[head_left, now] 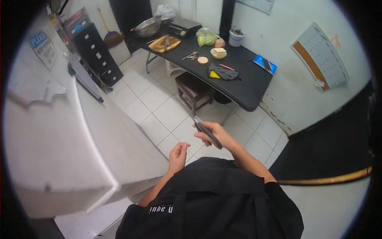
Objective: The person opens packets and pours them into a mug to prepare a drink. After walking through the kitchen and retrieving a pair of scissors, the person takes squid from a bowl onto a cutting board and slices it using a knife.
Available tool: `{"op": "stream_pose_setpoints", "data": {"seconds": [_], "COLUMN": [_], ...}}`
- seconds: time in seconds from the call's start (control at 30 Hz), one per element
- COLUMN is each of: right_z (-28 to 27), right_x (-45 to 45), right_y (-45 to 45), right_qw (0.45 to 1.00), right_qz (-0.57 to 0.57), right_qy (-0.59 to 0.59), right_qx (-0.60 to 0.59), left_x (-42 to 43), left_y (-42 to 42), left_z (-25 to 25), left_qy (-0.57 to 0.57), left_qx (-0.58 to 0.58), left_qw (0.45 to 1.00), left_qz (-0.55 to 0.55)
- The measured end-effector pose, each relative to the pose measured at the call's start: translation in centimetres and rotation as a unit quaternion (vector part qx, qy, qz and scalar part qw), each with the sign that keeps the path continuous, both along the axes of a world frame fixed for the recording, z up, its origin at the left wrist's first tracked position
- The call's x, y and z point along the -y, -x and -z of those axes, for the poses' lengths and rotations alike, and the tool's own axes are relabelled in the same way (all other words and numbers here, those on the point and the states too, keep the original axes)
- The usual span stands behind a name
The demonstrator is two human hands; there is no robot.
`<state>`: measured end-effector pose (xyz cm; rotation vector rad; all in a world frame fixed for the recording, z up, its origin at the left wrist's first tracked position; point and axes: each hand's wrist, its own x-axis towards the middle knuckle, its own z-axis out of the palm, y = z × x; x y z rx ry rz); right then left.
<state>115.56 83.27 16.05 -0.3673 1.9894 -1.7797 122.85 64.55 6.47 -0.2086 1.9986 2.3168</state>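
Observation:
My right hand (pixel 213 134) is closed around the black handle of a knife (pixel 208 134). Its long, thin blade points away from me, over the floor tiles and toward the stool. My left hand (pixel 179 157) is held in front of my apron (pixel 215 191), a little lower and to the left. Its fingers are curled in, the thumb lies along them, and nothing shows in it. Both hands are in the air, apart from each other and short of the black table (pixel 248 87).
On the table are a cutting board (pixel 172 47) with a knife, metal bowls (pixel 148 28), a scale (pixel 184 28), a green bag (pixel 206 38), a small bowl (pixel 219 53), scissors (pixel 191 55), a grey-yellow glove (pixel 223 72) and a phone (pixel 267 63). A stool (pixel 193 88) stands below. A white appliance (pixel 115 139) is left.

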Motion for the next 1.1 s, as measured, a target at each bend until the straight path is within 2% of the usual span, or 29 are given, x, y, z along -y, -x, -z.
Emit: {"op": "stream_pose_setpoints", "data": {"seconds": [0.07,0.13,0.17,0.23,0.3,0.4,0.5,0.53,0.63,0.7,0.77,0.83,0.87,0.9,0.93,0.97,1.03,1.1], "right_z": [4.0,6.1,7.0,9.0,10.2,11.4,13.3,13.7,12.1,13.6,15.6,19.7,22.8,23.4,23.9,25.1,28.8,27.3], "right_x": [0.4,0.5,-0.1,-0.4,-0.9,-0.2,2.6,3.7,7.6,9.9,11.5,13.5,14.3,15.3,16.0,16.5,16.8,16.5], "right_y": [6.3,12.1,14.7,19.1,23.9,32.0,40.9,43.9,51.1,56.6,61.6,67.1,70.1,72.3,74.5,77.0,82.0,84.9], "right_qw": [0.999,0.998,0.997,0.989,0.988,0.989,0.986,0.988,0.988,0.986,0.990,0.991,0.991,0.991,0.985,0.985,0.943,0.918], "right_qz": [-0.009,0.013,-0.003,-0.002,-0.010,-0.016,-0.016,-0.031,-0.020,-0.027,-0.070,-0.067,-0.043,-0.019,0.004,0.008,0.069,0.118], "right_qy": [-0.027,-0.041,-0.056,0.009,-0.016,-0.049,-0.045,-0.082,-0.082,-0.052,-0.099,-0.098,-0.112,-0.125,-0.172,-0.169,-0.297,-0.357], "right_qx": [0.014,0.049,0.056,0.145,0.150,0.138,0.158,0.130,0.130,0.154,0.076,0.059,0.051,0.042,0.022,0.025,-0.132,-0.128], "left_x": [0.5,2.0,2.9,4.6,6.0,7.5,8.6,8.6,10.0,11.0,12.1,14.1,15.2,16.4,17.8,19.5,23.5,27.7], "left_y": [4.2,8.0,9.3,11.2,13.7,18.3,24.3,27.0,35.1,40.7,45.0,48.8,50.1,50.9,51.7,52.6,54.6,58.2], "left_z": [2.5,3.8,3.8,3.8,3.7,5.6,5.9,5.6,3.2,1.4,0.1,0.3,0.7,1.5,2.2,3.1,4.6,5.1], "left_qy": [-0.021,0.105,0.070,0.047,0.048,0.045,0.066,0.066,0.123,0.136,0.166,0.184,0.185,0.182,0.179,0.182,0.199,0.209], "left_qx": [0.029,0.015,0.037,0.071,0.095,0.099,0.118,0.117,0.129,0.058,0.034,0.011,0.016,0.022,0.027,0.028,0.132,0.129], "left_qw": [0.999,0.989,0.987,0.977,0.947,0.929,0.927,0.924,0.923,0.940,0.938,0.923,0.923,0.917,0.912,0.913,0.895,0.901], "left_qz": [-0.023,-0.099,-0.143,-0.195,-0.302,-0.352,-0.348,-0.359,-0.341,-0.308,-0.302,-0.339,-0.338,-0.354,-0.368,-0.364,-0.376,-0.359]}}
